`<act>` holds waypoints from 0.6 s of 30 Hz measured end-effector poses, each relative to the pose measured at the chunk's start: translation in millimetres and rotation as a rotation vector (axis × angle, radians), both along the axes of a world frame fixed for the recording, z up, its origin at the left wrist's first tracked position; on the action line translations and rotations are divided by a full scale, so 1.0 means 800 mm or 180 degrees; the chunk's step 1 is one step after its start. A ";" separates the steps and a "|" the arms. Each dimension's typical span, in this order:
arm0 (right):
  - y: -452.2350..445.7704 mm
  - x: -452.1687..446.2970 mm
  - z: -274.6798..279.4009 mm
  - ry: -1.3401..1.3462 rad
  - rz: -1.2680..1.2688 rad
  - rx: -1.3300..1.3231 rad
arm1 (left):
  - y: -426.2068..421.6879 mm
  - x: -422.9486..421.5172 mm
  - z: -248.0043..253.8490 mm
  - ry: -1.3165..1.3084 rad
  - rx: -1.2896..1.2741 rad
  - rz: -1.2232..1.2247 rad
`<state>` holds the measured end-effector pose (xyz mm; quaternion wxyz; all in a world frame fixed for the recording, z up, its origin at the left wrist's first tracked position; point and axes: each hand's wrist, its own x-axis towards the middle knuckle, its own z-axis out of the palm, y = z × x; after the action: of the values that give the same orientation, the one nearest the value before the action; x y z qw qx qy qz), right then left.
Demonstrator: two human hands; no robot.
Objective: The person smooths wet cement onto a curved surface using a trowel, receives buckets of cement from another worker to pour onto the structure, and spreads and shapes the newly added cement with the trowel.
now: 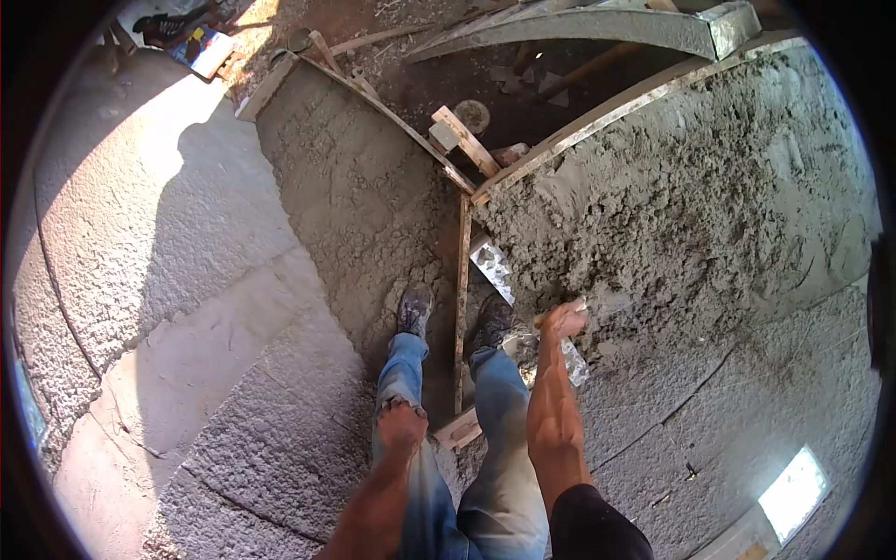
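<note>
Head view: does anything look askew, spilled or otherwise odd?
Mildly: the left shoe stands in rough, damp-looking concrete left of the narrow board and appears smeared with it. That looks odd, since treading there could mark the surface.

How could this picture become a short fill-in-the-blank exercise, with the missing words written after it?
The left hand rests on the ____ leg of the jeans.
The narrow board runs ____ the two shoes.
The right hand grips a blurred tool, and the sleeve on that arm is ____ in colour.

Missing words: left; between; black.
</note>
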<state>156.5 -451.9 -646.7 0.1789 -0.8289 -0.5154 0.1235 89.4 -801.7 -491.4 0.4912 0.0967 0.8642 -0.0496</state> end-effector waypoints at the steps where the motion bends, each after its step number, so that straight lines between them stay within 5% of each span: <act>1: -0.007 -0.002 -0.002 -0.0075 0.0054 0.0019 | -0.002 0.000 0.004 0.0058 0.0066 -0.0052; 6: -0.034 -0.041 0.032 0.0662 0.0520 -0.0134 | 0.003 0.000 0.004 0.0097 0.0063 -0.0150; 10: -0.025 -0.073 0.051 0.0459 0.1753 -0.0901 | 0.002 0.003 0.001 -0.0223 -0.0143 0.0094; 14: -0.009 -0.093 0.068 -0.0543 0.2968 -0.0426 | -0.009 0.018 -0.005 0.0368 -0.0026 -0.0111; 18: 0.023 -0.076 0.099 0.0109 0.2775 -0.0619 | 0.005 0.002 0.002 -0.0282 -0.0188 0.0241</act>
<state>95.8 -433.8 -567.8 0.0399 -0.5450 -0.7996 0.2490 90.7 -797.4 -490.0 0.5332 0.0516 0.8428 -0.0521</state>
